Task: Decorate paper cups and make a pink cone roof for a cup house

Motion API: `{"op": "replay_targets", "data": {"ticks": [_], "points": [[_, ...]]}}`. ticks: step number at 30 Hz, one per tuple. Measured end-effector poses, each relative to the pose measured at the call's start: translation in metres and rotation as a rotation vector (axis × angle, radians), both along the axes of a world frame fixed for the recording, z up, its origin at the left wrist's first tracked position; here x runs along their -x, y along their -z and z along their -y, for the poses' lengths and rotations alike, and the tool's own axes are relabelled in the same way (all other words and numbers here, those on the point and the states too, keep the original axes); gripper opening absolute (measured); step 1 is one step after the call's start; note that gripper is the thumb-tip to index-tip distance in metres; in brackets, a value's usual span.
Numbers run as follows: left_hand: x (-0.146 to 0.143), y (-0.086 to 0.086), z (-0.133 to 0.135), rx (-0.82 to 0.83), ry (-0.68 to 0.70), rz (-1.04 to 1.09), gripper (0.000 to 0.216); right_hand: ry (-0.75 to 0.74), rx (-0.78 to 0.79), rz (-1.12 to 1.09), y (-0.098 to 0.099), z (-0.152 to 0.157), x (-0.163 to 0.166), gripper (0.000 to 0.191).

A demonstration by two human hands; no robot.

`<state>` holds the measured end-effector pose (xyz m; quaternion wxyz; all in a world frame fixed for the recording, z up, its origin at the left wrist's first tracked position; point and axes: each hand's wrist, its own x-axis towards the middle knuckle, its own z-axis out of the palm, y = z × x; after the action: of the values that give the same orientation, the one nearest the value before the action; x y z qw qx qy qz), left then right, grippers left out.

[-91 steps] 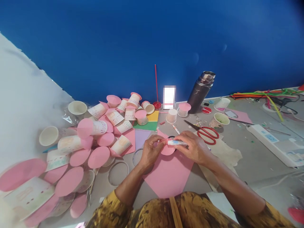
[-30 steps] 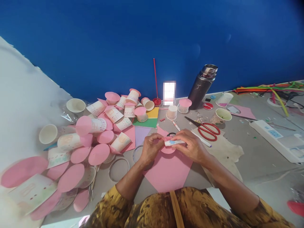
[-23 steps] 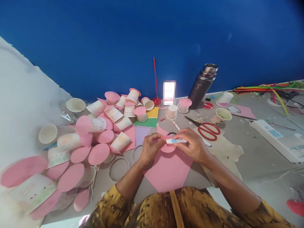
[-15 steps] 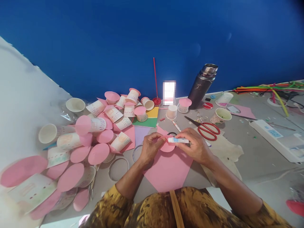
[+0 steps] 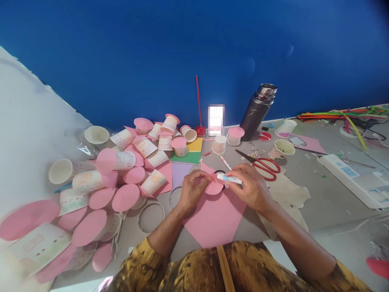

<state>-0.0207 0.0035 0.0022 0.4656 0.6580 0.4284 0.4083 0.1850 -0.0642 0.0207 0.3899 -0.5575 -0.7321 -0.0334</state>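
My left hand [image 5: 194,188] pinches the edge of a pink paper circle [image 5: 214,187], which has a slit or overlap near the fingers. In my right hand [image 5: 251,188] is a white and blue glue tube [image 5: 229,178], its tip pointing left against or just over the circle's upper edge; whether it touches I cannot tell. Below both hands lies a large sheet of pink paper [image 5: 214,221]. A black ring-shaped handle [image 5: 219,172] shows partly behind the circle. Right of my right hand are red-handled scissors [image 5: 264,167], blades apart.
Many paper cups with pink paper tops [image 5: 126,198] crowd the left side. Tape rings [image 5: 151,217] lie by my left forearm. Beyond my hands stand a white cup [image 5: 219,144] and a dark flask [image 5: 258,111]. A power strip [image 5: 354,180] and pipe cleaners [image 5: 334,115] are at right.
The glue tube has tilted, its tip now a little higher and slightly to the right along the circle. My left hand keeps its pinch. The view has shifted slightly.
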Motion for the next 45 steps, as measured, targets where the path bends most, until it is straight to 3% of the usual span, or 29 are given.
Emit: {"op": "replay_targets", "data": {"ticks": [14,29,45], "points": [[-0.004,0.000,0.008,-0.130,0.047,-0.045,0.014,-0.018,-0.033,0.127,0.003,0.001,0.016,0.007],[-0.003,0.002,0.008,-0.094,0.070,-0.035,0.011,0.033,-0.067,0.299,-0.003,0.003,0.020,0.016],[0.000,0.003,0.007,0.005,0.167,-0.076,0.012,-0.143,-0.036,0.363,-0.013,0.002,0.008,0.020]]}}
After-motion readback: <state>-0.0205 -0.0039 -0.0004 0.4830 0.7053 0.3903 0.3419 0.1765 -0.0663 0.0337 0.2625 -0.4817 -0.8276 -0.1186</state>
